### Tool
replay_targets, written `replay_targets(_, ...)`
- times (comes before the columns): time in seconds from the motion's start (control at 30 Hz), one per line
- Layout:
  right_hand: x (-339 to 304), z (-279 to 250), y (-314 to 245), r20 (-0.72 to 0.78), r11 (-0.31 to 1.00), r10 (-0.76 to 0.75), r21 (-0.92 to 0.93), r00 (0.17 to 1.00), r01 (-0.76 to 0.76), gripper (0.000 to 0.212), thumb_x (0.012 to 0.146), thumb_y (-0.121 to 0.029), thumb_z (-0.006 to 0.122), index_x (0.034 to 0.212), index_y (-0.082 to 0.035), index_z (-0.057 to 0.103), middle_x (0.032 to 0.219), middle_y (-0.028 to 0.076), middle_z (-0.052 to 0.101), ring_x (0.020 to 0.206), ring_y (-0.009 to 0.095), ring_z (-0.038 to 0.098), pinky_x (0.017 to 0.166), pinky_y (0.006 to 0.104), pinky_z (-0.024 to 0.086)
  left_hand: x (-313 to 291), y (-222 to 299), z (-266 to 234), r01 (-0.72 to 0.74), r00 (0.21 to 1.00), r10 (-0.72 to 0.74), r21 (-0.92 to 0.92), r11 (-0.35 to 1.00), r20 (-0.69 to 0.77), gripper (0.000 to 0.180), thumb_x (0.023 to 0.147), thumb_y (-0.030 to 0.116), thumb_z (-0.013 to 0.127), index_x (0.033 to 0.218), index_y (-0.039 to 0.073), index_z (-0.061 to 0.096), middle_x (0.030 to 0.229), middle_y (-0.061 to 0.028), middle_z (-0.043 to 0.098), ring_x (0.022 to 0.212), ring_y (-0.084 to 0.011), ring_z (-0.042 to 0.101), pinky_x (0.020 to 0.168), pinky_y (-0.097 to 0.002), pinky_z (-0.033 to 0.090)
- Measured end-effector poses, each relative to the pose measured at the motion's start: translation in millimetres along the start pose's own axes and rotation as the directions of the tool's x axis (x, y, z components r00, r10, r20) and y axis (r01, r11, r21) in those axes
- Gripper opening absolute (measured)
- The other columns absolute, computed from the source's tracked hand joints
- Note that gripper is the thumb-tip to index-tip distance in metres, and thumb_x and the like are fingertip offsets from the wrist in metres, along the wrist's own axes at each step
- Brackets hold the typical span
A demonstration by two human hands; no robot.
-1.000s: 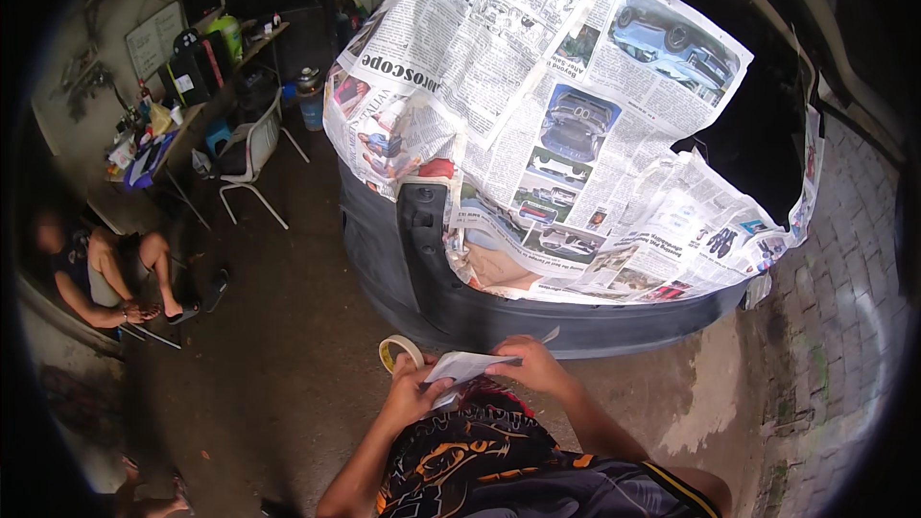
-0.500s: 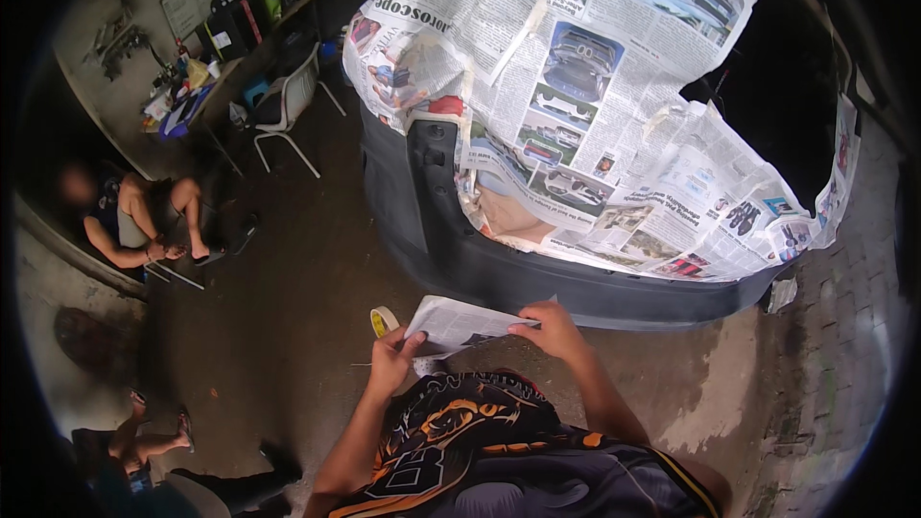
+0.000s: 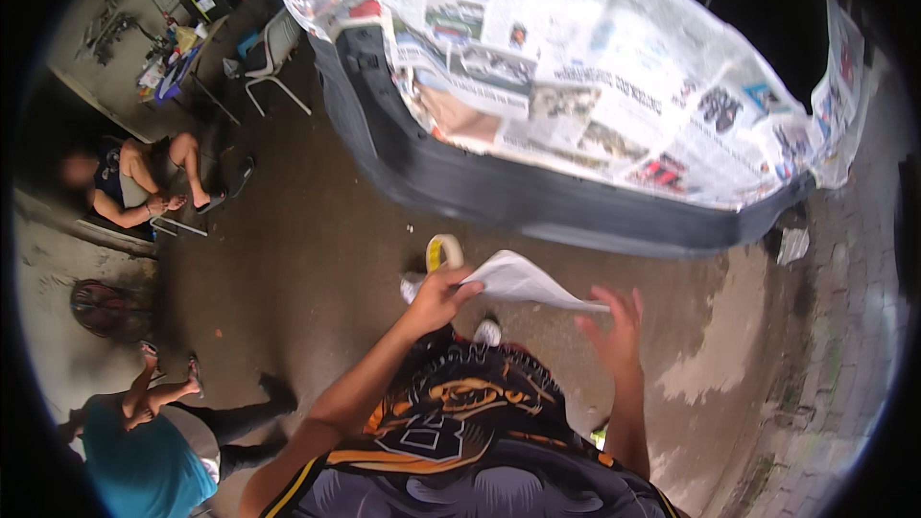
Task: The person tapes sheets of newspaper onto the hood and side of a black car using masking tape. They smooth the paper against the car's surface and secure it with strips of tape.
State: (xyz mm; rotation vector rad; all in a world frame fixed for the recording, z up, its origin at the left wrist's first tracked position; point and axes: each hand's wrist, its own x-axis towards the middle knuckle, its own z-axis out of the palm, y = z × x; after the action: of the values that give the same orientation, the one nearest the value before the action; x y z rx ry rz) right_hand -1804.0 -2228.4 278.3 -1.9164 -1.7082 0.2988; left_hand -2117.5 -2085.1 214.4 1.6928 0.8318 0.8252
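My left hand (image 3: 436,301) is closed on one end of a folded newspaper sheet (image 3: 528,284), thumb on top. A roll of masking tape (image 3: 443,250) sticks up at the same hand's fingers; how it is held there is hidden. My right hand (image 3: 616,326) has its fingers spread at the sheet's other end, slightly blurred, without a visible grip on it. Beyond both hands stands a dark grey vehicle body section with a bumper (image 3: 547,211). Its upper part is covered with taped newspaper (image 3: 566,105).
A seated person (image 3: 144,177) is at the left, and another person in a teal shirt (image 3: 144,456) is at the lower left. A chair (image 3: 278,48) stands by a cluttered table (image 3: 182,62). A block wall (image 3: 863,326) runs along the right.
My right hand has opened and moved right along the sheet's end. The left hand has shifted right and up with the sheet and tape. The vehicle sits higher in view.
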Motion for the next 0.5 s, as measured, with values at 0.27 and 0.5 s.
replay_targets(0.27,29.5,-6.4,-58.2,-0.367,0.984,-0.12,0.077,0.922,0.159,0.019,0.096,-0.016,0.071,0.109,-0.002,0.069,0.096,0.013,0.074,0.083,0.031,0.07,0.076,0.0427,0.054,19.1,83.4,63.4,-0.05,0.983,0.057,-0.041,0.998,0.174,0.014,0.1,0.014,0.068,0.103,0.001,0.071,0.089,-0.0091,0.064,0.09,-0.024,0.06,0.082,-0.0382,0.049)
replay_targets(0.5,44.1,-28.8,-31.9,-0.363,0.776,-0.187,0.515,0.913,0.364,0.02,0.102,-0.008,0.06,0.099,0.002,0.076,0.069,0.003,0.069,0.054,0.008,0.052,0.05,0.028,0.04,8.8,102.9,19.8,0.122,0.989,-0.02,-0.754,0.646,0.143,0.071,0.102,0.036,0.053,0.162,0.009,0.025,0.113,-0.0192,0.066,0.083,-0.0202,0.058,0.083,-0.0331,0.047)
